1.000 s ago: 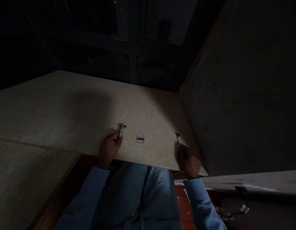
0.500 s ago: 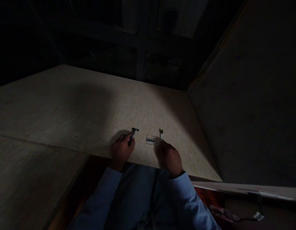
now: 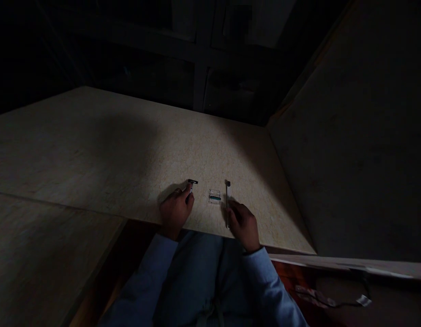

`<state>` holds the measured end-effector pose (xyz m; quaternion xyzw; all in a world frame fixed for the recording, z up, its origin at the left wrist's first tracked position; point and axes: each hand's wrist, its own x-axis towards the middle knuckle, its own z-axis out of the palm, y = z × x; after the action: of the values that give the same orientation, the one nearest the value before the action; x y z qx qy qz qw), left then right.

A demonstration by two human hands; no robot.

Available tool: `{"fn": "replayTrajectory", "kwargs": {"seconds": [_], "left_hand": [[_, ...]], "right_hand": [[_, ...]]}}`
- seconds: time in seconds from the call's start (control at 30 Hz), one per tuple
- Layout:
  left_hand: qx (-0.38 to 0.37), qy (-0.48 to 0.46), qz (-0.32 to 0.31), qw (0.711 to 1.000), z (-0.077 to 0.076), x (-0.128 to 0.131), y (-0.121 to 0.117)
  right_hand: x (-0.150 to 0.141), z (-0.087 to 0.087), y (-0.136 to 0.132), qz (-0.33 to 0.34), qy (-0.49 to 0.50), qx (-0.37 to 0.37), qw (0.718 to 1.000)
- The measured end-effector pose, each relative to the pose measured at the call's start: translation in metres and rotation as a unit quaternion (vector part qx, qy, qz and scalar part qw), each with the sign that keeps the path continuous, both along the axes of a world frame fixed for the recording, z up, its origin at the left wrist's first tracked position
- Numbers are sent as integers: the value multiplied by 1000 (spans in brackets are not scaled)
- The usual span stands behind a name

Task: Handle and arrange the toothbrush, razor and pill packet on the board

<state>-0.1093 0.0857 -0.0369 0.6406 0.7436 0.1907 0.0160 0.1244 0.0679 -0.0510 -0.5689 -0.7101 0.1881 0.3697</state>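
My left hand (image 3: 176,210) is closed around the handle of a razor (image 3: 193,181), its index finger stretched along the handle toward the dark head. Most of the handle is hidden by the fingers. My right hand (image 3: 245,225) has its curled fingertips at a thin stick with a small dark head (image 3: 227,193), which points away from me; both its ends show. Between the hands, a small clear case with a teal strip (image 3: 215,197) lies on the table. It is nearest the thin stick, and neither hand touches it.
The pale, marbled tabletop (image 3: 196,150) ends close in front of my lap. A dark upright panel (image 3: 349,136) bounds it on the right, and a dark window frame (image 3: 198,86) stands behind. A seam runs across the left side. A cable (image 3: 343,304) lies low at right.
My right fingers have shifted on the thin stick, so its near end now shows. My left index finger has stretched forward along the razor, covering more of the handle. The view has tilted slightly.
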Motion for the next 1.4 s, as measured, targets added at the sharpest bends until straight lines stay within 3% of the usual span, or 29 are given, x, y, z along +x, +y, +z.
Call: {"fn": "replayTrajectory", "kwargs": {"seconds": [0.13,0.27,0.37,0.53,0.67,0.8,0.87,0.97,1.07,1.17,1.4], "left_hand": [[-13,-4,9,1000,3,4,2],[44,-45,-3,998,-1,2,-2],[98,-139,12,985,-8,-4,-7],[166,-310,52,935,-14,-15,-10],[184,-340,59,921,-13,-16,-10],[173,-334,52,925,-11,-14,-11],[171,-327,51,928,-10,-14,-12],[170,-317,40,932,-10,-14,-12],[167,-318,32,933,-11,-14,-12],[176,-322,34,930,-14,-15,-11],[186,-327,25,926,-20,-16,-10]], "right_hand": [[2,0,0,-5,53,-9,999],[5,-4,0,-20,113,-5,993],[7,-5,0,-33,156,-8,987],[14,0,-7,-41,199,-19,979],[43,2,-21,-64,202,-25,977],[82,-3,-30,-172,224,-17,959],[91,-5,-32,-190,231,-16,954],[88,-8,-33,-144,173,2,974],[74,-12,-35,-78,30,69,994],[65,-16,-36,-59,-99,154,981],[68,-21,-38,-58,-131,199,969]]}}
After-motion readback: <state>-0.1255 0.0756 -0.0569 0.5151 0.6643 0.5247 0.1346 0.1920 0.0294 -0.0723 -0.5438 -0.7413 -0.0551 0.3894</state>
